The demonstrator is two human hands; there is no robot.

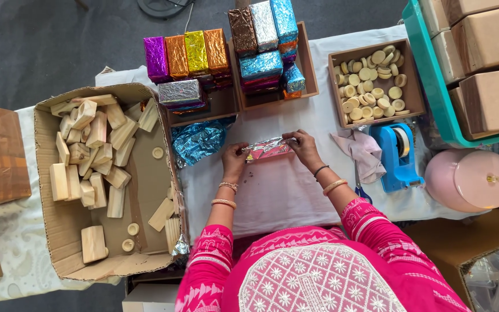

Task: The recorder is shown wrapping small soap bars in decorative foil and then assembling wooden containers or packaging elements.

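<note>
2 hands meet over a small block half wrapped in silver foil (268, 148), which lies on the white table cloth (278, 190) near the middle of the table. The left hand (235, 159) pinches the block's left end, fingers closed on the foil; the right hand (302, 145) grips the right end the same way, fingertips pressed on the wrapping. Both wrists carry bangles, and the sleeves are bright pink with white embroidery.

Just left of the block a crumpled sheet of blue foil (198, 140) rests on the cloth, apart from the left hand. Behind it stands a wooden tray (222, 107) holding wrapped blocks in purple, orange, yellow and silver foil (187, 60). Beside that, a 2nd tray carries wrapped blocks in brown, silver and blue (264, 43). Further right, a wooden box (410, 86) is filled with pale round wooden discs (371, 78).

Near the right hand lie a pinkish cloth (362, 151) and a blue tape dispenser (398, 155). A pink round lidded container (470, 180) sits at the table's right edge, with a teal crate (428, 75) of tan boxes behind it.

At far left, an open cardboard carton (50, 231) holds many bare wooden blocks (90, 156) and a few discs
</note>
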